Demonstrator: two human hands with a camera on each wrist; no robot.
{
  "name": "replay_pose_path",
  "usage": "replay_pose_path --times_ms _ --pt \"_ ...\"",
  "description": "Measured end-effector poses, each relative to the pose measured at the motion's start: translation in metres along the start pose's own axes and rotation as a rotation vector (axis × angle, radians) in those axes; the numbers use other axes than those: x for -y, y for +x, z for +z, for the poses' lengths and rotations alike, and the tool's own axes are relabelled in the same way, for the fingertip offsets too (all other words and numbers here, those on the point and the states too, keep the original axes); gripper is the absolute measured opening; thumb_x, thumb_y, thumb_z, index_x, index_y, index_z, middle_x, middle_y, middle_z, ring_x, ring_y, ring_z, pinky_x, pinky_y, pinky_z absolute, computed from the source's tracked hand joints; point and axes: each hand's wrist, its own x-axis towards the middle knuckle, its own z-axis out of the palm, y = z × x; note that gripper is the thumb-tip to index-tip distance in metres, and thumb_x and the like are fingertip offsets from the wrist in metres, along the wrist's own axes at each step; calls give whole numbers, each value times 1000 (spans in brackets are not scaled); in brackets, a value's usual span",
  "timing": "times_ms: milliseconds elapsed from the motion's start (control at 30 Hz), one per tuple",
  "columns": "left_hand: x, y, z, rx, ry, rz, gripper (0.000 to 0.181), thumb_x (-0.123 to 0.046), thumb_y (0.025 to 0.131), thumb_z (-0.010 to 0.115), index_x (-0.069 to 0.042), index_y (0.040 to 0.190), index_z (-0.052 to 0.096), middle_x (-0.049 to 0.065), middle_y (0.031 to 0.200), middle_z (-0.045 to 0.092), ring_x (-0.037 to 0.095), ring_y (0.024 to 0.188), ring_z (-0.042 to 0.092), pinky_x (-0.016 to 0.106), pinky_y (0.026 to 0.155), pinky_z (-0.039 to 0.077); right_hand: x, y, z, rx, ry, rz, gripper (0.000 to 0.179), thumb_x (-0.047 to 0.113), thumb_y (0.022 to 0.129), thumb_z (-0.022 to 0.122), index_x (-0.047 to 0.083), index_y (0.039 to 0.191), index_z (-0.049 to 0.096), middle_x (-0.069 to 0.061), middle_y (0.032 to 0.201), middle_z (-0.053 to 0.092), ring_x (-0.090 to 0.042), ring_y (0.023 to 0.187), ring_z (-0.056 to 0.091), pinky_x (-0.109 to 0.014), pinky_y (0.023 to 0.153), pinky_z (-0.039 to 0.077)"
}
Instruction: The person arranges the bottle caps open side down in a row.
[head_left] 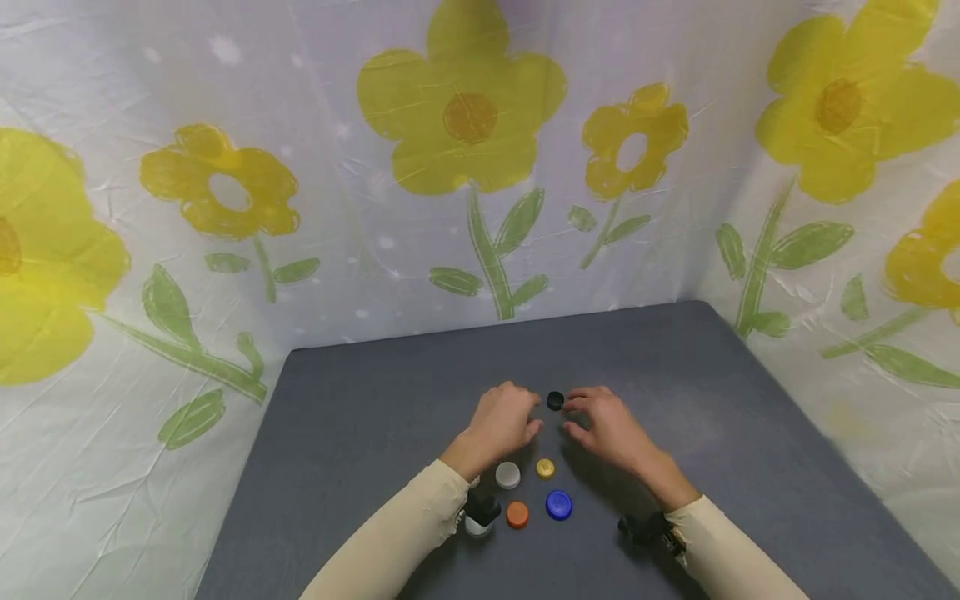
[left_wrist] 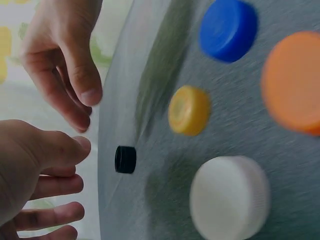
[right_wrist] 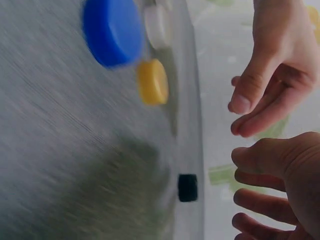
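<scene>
A small black bottle cap [head_left: 555, 401] lies on the dark table between my two hands. My left hand [head_left: 502, 417] hovers just left of it, fingers spread and gently bent. To its right, my right hand [head_left: 611, 429] is held above the table, thumb apart from the fingers. In both wrist views the black cap [left_wrist: 125, 159] stands apart from the fingertips, and neither hand holds anything. Nearer to me lie a yellow cap [head_left: 545, 468], a white cap [head_left: 507, 475], a blue cap [head_left: 558, 505] and an orange cap [head_left: 517, 514].
Another white cap [head_left: 477, 527] is partly hidden under the left wrist's black camera [head_left: 482, 507]. A further pale cap barely shows beside that wrist. The grey table [head_left: 375, 400] meets a flower-printed cloth [head_left: 360, 250] at its back and sides.
</scene>
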Motion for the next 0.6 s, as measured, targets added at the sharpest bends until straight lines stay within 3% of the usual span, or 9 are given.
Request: replay_pose_path --times_ms 200,600 --pt "7 20 3 12 -36 -55 31 -38 87 78 -20 112 76 -3 102 76 19 90 72 39 71 59 -10 16 -7 18 -17 44 28 15 81 83 4 106 76 -16 120 70 -39 112 62 -56 91 51" --pt "9 46 18 76 -73 -86 30 -31 90 74 -20 118 74 -3 111 75 18 102 70 39 81 58 -24 36 -3 75 -62 55 32 16 83 81 2 111 75 -18 122 69 -41 112 62 -54 92 51"
